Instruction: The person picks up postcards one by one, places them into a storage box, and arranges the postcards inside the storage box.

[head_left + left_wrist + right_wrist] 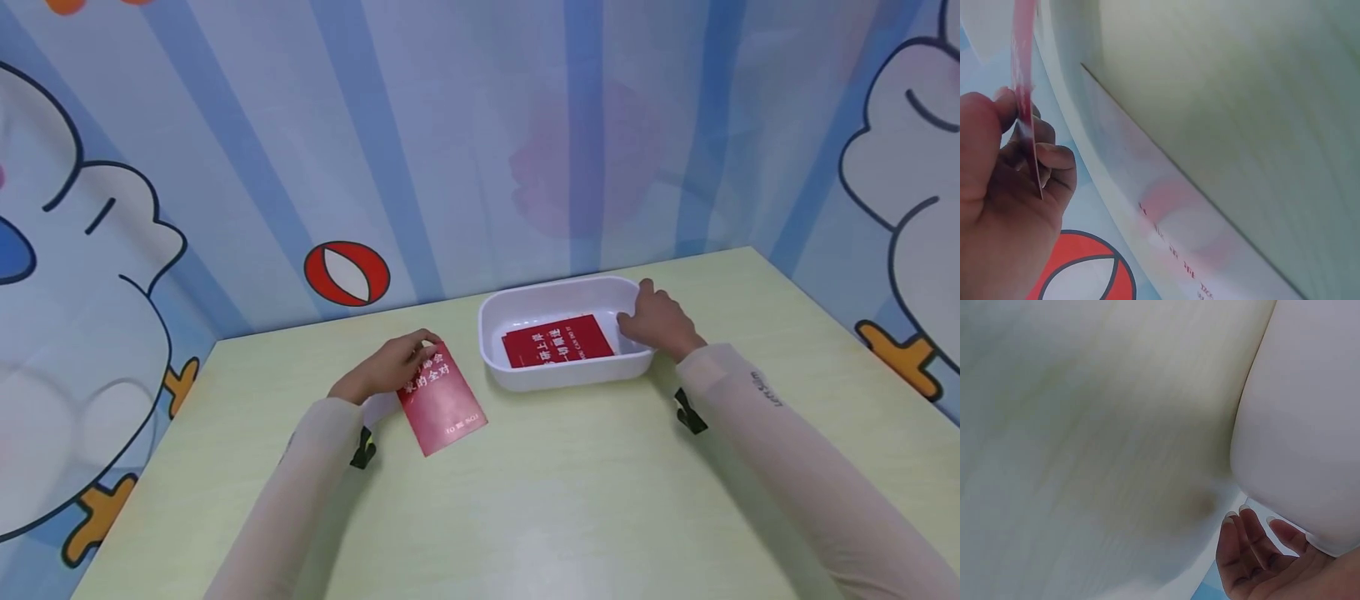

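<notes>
My left hand (pixel 392 363) pinches a red card (pixel 442 404) by its upper edge, left of a white plastic tub (pixel 510 379). White Chinese lettering and a line of Latin letters are printed on the card. In the left wrist view the card (pixel 1024 81) shows edge-on between thumb and fingers. At the tub's right end, my right hand (pixel 660 320) holds the rim; its fingers (pixel 1254 540) are loosely curved beside the tub wall (pixel 1304 425) in the right wrist view. Red printed cards (pixel 558 340) lie inside the tub; how many is unclear.
A pale glossy flat thing (pixel 1185 225) with small lettering lies below the left hand, mostly hidden by the wrist in the head view. The pale green table (pixel 570 500) meets a blue striped cartoon backdrop (pixel 480 150) behind the tub.
</notes>
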The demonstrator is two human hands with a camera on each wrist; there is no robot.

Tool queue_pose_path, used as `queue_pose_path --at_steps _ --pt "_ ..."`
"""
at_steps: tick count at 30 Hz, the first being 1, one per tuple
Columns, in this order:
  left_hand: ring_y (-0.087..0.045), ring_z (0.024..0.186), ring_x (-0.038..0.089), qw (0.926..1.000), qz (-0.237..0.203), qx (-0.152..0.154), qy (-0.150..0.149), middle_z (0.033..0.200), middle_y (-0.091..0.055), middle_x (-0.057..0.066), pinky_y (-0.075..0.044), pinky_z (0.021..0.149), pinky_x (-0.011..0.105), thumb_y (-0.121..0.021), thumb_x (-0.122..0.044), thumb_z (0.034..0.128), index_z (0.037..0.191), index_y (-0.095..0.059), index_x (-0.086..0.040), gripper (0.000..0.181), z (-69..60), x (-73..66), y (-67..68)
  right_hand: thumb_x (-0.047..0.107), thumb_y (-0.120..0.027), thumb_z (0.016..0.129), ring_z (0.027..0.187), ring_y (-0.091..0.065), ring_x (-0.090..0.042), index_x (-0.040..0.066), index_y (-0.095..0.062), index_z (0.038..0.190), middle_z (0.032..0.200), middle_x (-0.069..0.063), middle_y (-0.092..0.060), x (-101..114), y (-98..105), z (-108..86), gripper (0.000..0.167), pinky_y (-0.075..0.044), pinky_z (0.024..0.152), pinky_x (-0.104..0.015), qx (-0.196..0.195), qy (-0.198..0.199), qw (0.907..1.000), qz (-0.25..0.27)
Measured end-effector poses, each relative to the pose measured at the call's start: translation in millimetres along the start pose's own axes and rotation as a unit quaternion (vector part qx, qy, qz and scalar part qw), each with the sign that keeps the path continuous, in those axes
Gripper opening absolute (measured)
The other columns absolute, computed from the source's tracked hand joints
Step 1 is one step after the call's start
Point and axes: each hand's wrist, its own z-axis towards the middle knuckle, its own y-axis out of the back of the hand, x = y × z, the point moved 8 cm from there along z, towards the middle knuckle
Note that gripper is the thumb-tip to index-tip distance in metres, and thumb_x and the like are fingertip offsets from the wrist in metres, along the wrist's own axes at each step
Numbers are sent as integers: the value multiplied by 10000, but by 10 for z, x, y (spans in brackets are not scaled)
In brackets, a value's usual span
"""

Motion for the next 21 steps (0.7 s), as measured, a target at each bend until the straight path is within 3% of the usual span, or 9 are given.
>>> queue_pose_path --at_steps 21 --pt "-612 1057 237 9926 -1182 272 22 1232 -578 122 -585 835 332 -440 -238 1064 1332 -457 -129 290 71 -94 -12 280 -517 951 1184 -498 -463 -118 -180 1460 1337 -350 -422 -22 -30 34 728 -481 994 -606 8 -94 10000 -15"
